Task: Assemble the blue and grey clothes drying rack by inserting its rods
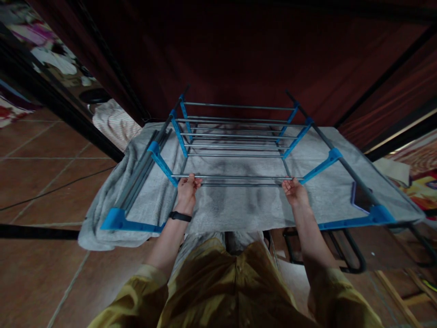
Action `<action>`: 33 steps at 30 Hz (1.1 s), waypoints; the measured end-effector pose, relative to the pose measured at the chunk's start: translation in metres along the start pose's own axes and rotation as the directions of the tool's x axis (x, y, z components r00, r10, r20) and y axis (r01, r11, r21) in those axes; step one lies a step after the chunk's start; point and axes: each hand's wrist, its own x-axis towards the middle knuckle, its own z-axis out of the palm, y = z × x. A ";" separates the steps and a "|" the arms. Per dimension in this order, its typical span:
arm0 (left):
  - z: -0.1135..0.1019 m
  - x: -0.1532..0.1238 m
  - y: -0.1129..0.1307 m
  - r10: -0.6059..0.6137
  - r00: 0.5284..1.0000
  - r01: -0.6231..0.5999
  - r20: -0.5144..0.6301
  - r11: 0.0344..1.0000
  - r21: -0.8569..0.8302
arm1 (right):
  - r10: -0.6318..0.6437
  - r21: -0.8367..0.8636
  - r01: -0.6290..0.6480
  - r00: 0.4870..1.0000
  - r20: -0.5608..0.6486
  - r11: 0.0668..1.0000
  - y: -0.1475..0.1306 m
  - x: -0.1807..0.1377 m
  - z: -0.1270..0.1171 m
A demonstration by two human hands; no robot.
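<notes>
Rack (235, 156), one, twelve o'clock, on towel (235, 212); most rods (239, 106) seemingly fitted; left hand (187, 190), rack's seven o'clock, fingers closed round near rod (239, 177); right hand (294, 190), five o'clock, curled onto same; tubes (144, 175), nine o'clock, apparently unfitted

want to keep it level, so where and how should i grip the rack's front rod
Probably near both ends of the front rod, just inside its blue brackets, coming from your side: it runs long and straight crosswise, so a wide hold should balance it.
</notes>
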 end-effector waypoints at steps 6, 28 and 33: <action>-0.001 0.000 -0.001 -0.033 0.999 0.033 0.021 0.999 -0.024 | -0.008 0.005 0.008 1.000 0.004 1.000 0.000 -0.003 0.001; -0.006 0.004 0.002 -0.077 0.994 0.082 0.075 0.994 -0.070 | 0.023 -0.002 -0.023 1.000 -0.006 1.000 -0.002 -0.006 0.006; -0.010 0.000 -0.003 -0.032 0.997 0.034 0.071 0.999 -0.026 | 0.124 -0.129 -0.111 0.987 0.100 0.985 0.032 -0.036 0.017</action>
